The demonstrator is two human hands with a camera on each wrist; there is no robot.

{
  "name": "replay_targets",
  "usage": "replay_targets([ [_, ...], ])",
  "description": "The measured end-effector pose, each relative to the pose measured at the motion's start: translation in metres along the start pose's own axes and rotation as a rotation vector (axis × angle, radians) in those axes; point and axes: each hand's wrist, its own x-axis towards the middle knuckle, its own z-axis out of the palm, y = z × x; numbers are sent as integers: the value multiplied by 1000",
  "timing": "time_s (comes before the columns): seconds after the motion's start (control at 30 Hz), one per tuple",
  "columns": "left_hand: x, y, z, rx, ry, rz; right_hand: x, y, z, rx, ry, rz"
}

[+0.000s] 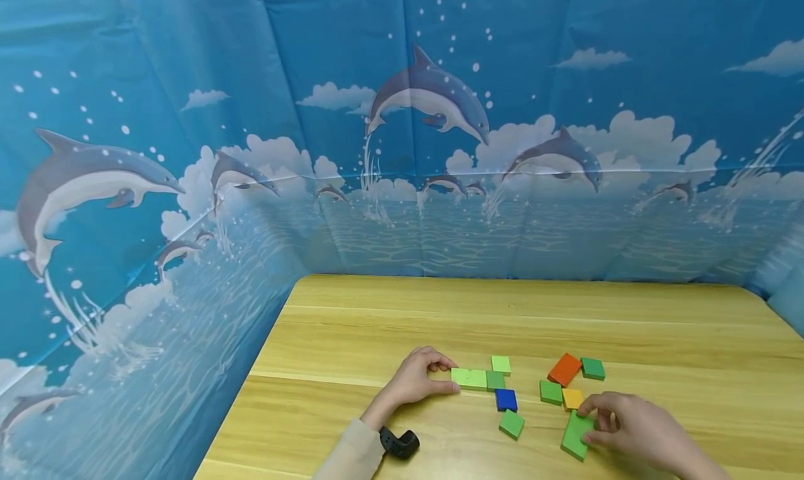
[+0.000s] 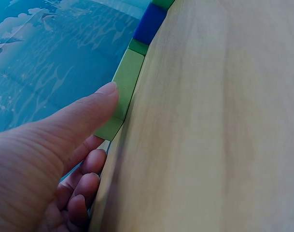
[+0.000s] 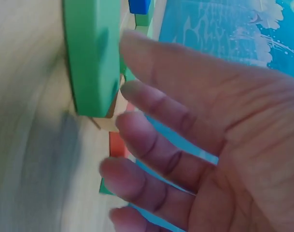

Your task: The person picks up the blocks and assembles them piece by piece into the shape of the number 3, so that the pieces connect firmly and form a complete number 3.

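Note:
My left hand (image 1: 419,379) is at the left end of a long light green block (image 1: 470,379), pinching it with thumb and fingers. In the left wrist view the thumb lies along the block's side, with the other fingers curled behind. On the right, my right hand (image 1: 634,424) holds a larger green rectangular block (image 1: 574,437) at its edge, index fingertip at the far end and thumb at the right side. An orange square block (image 1: 572,399) sits against that far end. Beside the light green block is a small green block (image 1: 495,381).
A blue block (image 1: 506,400), a tilted green square (image 1: 511,424) and a pale green square (image 1: 500,365) surround the left row. Behind the orange square are a red block (image 1: 564,370), a dark green block (image 1: 592,368) and another green block (image 1: 551,392). All lie on a wooden table (image 1: 352,326).

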Motion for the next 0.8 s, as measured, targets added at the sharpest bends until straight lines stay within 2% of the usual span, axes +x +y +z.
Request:
replay_targets([
  [0.17,-1,1,0,5,-4,2,1,7,3,73,-71,19],
  [0.37,-1,2,0,6,3,20,3,9,5,112,-86,3],
  [0.6,-1,2,0,3,-4,20,3,11,5,146,-136,38],
  [0.8,1,1,0,4,3,20,-1,13,6,143,-149,-14],
])
